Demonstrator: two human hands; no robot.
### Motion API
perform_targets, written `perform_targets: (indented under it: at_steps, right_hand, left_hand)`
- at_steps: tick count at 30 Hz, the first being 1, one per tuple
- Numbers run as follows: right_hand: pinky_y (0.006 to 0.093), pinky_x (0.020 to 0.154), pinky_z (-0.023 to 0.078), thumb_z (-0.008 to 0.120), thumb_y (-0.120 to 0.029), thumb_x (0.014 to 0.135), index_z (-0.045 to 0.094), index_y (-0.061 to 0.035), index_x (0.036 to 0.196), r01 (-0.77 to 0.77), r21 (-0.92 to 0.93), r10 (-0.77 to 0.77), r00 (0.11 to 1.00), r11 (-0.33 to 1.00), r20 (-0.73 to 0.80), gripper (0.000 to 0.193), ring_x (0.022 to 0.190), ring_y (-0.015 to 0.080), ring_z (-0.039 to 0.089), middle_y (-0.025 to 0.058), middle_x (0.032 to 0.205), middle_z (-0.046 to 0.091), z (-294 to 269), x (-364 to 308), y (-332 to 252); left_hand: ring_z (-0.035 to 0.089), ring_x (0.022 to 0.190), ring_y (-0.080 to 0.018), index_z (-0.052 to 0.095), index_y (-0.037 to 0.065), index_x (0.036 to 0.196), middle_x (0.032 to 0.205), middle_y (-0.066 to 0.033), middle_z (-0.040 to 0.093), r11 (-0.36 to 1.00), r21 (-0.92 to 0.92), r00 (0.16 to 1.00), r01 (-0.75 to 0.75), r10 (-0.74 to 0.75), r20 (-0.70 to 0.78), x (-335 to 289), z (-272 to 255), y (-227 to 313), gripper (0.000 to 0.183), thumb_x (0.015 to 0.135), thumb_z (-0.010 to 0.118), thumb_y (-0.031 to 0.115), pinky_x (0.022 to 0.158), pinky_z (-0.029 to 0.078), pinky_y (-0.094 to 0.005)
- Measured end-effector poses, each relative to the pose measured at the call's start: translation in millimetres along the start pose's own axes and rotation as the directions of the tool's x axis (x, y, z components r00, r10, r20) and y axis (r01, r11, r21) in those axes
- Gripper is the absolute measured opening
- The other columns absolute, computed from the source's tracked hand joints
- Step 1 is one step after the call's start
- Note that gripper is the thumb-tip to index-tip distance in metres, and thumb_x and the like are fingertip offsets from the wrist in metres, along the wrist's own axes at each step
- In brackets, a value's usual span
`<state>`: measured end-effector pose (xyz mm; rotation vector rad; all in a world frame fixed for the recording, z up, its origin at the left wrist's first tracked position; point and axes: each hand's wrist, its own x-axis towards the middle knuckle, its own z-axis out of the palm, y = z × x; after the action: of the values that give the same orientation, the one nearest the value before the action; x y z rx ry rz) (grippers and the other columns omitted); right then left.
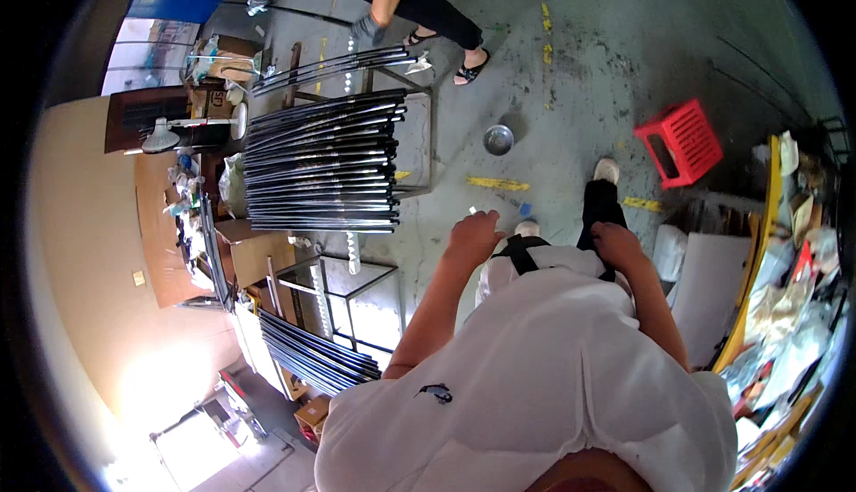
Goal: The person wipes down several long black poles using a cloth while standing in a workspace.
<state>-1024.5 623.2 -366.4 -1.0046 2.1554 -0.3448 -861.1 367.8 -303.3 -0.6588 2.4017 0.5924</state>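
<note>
My left hand (pixel 477 232) hangs in the air beside my left thigh, its fingers loosely bent and apart, with nothing plainly held. A tiny white piece shows by its fingertips; whether it touches them I cannot tell. Close to my right thigh, my right hand (pixel 616 244) hangs with loosely bent fingers and holds nothing that I can see. Ahead and to the left, many black rods (pixel 323 162) lie side by side on a metal rack. Several more rods (pixel 348 66) lie at its far end. Beyond them a person's gloved hands (pixel 366 28) hold one dark rod (pixel 294 13).
A red plastic stool (pixel 682 144) stands ahead to the right. A metal bowl (pixel 498 140) sits on the floor. More black rods (pixel 312 349) and a metal frame (pixel 348 291) are at my left. A yellow-edged bin (pixel 753 251) of bags and scraps lines the right.
</note>
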Motion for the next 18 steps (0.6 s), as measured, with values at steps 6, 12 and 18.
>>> perform_targets:
  at_steps: [6, 12, 18]
  right_hand:
    - [0.0470, 0.076, 0.045, 0.046, -0.012, 0.082, 0.058, -0.0050, 0.097, -0.086, 0.082, 0.094, 0.992, 0.993, -0.090, 0.021, 0.091, 0.0397, 0.057, 0.0216, 0.090, 0.061, -114, 18, 103]
    - [0.0476, 0.073, 0.045, 0.047, -0.017, 0.083, 0.057, -0.0059, 0.093, -0.280, -0.028, 0.273, 0.951, 0.960, -0.144, 0.018, 0.091, 0.0404, 0.057, 0.0228, 0.090, 0.060, -200, 43, 223]
    - [0.0464, 0.073, 0.046, 0.051, -0.012, 0.081, 0.058, -0.0045, 0.095, -0.043, 0.013, 0.044, 0.995, 0.999, -0.085, 0.018, 0.088, 0.0386, 0.058, 0.0205, 0.089, 0.061, -227, 125, 241]
  left_hand:
    - [0.058, 0.091, -0.0348, 0.055, 0.007, 0.103, 0.098, -0.0147, 0.060, 0.980, -0.059, 0.982, -0.188, 0.188, -0.009, 89, -14, 120, 0.033, 0.077, 0.062, 0.026, 0.074, 0.047, -0.0451]
    - [0.057, 0.090, -0.0360, 0.054, 0.007, 0.106, 0.093, -0.0156, 0.060, 0.899, -0.244, 0.919, -0.363, 0.302, -0.254, 135, -63, 207, 0.035, 0.079, 0.062, 0.028, 0.075, 0.046, -0.0452]
    - [0.061, 0.086, -0.0337, 0.056, 0.007, 0.099, 0.091, -0.0137, 0.062, 0.999, -0.039, 0.999, 0.026, -0.027, -0.026, 152, -81, 204, 0.032, 0.078, 0.064, 0.029, 0.070, 0.050, -0.0450]
